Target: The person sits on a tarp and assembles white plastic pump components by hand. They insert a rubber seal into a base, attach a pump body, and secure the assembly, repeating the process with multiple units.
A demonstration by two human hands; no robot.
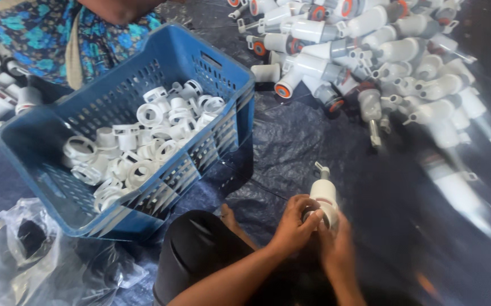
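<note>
Head view: at five o'clock, left hand [292, 226] and right hand [336, 249] both grasp a white plastic tap [324, 198], steadying it, blue crate [211, 65] at ten o'clock.

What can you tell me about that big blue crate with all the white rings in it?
The blue crate looks like hard plastic, with slotted, lattice-style walls and a thick solid rim. It sits tilted on the dark plastic sheet, its near corner lower. Inside lies a loose heap of white plastic rings and caps, filling only part of it. A person in a blue flowered garment sits right behind it. A black round container stands at its front corner, and a clear plastic bag lies beside it.
</note>
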